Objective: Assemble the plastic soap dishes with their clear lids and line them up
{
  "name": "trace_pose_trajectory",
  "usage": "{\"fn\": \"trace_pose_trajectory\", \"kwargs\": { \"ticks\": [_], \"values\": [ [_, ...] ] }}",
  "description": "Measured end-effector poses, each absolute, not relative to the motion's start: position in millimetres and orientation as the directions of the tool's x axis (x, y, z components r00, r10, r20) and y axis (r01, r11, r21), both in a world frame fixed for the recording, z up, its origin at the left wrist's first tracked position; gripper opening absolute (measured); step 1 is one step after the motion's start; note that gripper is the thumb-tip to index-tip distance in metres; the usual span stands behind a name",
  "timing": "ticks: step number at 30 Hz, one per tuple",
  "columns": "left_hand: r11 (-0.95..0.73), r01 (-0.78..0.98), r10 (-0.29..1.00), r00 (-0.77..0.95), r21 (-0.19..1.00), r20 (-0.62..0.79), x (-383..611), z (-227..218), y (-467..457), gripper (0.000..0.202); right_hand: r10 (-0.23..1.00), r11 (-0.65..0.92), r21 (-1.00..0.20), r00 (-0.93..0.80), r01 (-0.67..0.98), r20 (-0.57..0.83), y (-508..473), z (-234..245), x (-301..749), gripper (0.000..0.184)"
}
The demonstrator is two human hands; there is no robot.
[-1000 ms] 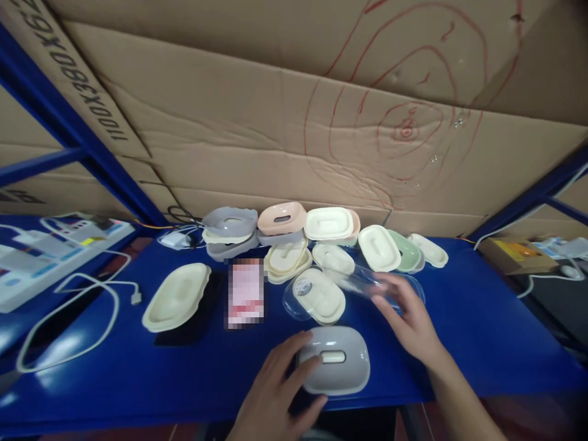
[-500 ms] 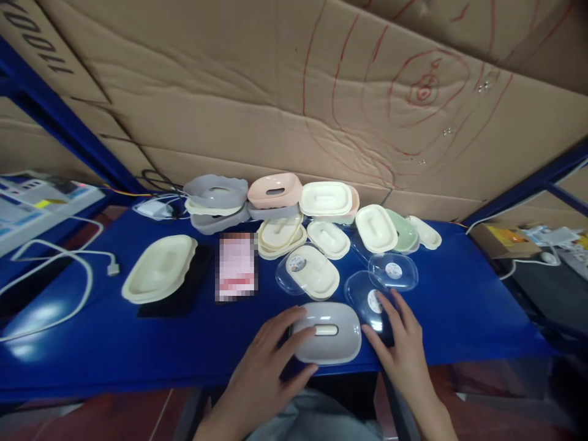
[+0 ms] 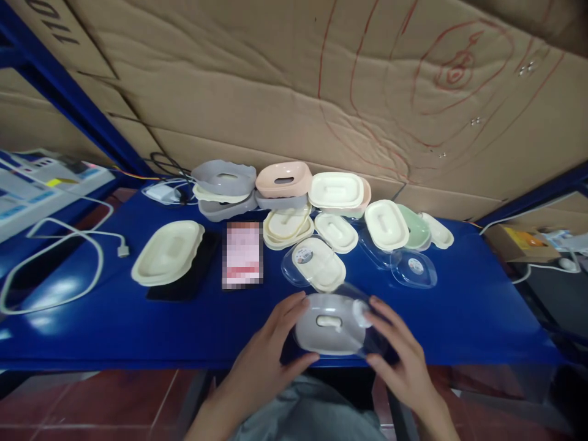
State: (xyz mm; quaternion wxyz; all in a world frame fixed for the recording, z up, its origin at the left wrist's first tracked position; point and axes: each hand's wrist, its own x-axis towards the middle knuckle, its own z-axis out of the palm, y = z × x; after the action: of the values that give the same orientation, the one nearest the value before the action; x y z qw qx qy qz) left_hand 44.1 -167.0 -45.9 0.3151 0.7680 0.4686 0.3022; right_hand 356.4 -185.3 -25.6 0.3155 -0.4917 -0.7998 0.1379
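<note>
At the table's front edge sits a grey plastic soap dish [image 3: 312, 339] with a pale insert showing through its middle slot. My left hand [image 3: 261, 352] grips its left end, fingers along the far rim and thumb at the near rim. My right hand [image 3: 400, 346] holds a clear plastic lid [image 3: 361, 313] with a white round sticker, tilted over the dish's right end and blurred by motion. Whether the lid touches the rim I cannot tell. Just beyond the dish lie a cream insert plate [image 3: 328, 269] and a stickered clear lid [image 3: 293, 269] partly under it.
Stacked grey dishes [image 3: 225, 177], a pink dish [image 3: 283, 180] and cream trays [image 3: 337, 190] line the back by the cardboard wall [image 3: 257, 79]. Another clear lid [image 3: 422, 275] lies right. A cream dish [image 3: 168, 251], a pixelated phone-like screen [image 3: 242, 257] and a white cable [image 3: 98, 275] are left.
My right hand has picked up the clear lid from the table and brought it left over the grey dish. My left hand stays at the dish's left end. The view has shifted slightly.
</note>
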Motion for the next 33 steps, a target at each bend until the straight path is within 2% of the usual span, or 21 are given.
{"fn": "trace_pose_trajectory", "kwargs": {
  "ticks": [3, 6, 17, 27, 33],
  "values": [
    [-0.373, 0.525, 0.901, 0.401, 0.765, 0.165, 42.8, -46.6, -166.3, 0.088, 0.754, 0.654, -0.430, -0.578, 0.622, 0.312, -178.4, -17.2, 341.2, 0.051],
    [-0.378, 0.540, 0.895, 0.420, 0.752, 0.149, 41.9, -46.4, -165.2, 0.082, 0.697, 0.715, -0.374, -0.646, 0.591, 0.311, -166.8, -17.2, 334.1, 0.053],
    [-0.314, 0.510, 0.922, 0.366, 0.801, 0.129, 43.8, -40.4, -160.9, 0.078, 0.671, 0.740, -0.313, -0.691, 0.596, 0.271, -151.8, -19.9, 337.2, 0.060],
    [-0.358, 0.541, 0.919, 0.349, 0.762, 0.184, 43.3, -48.2, -161.0, 0.076, 0.719, 0.678, -0.424, -0.661, 0.601, 0.212, -148.4, -23.2, 336.4, 0.063],
    [-0.363, 0.542, 0.917, 0.352, 0.758, 0.188, 40.0, -52.4, -159.7, 0.073, 0.699, 0.715, -0.272, -0.659, 0.644, 0.276, -158.7, -26.1, 330.9, 0.068]
  ]
}}
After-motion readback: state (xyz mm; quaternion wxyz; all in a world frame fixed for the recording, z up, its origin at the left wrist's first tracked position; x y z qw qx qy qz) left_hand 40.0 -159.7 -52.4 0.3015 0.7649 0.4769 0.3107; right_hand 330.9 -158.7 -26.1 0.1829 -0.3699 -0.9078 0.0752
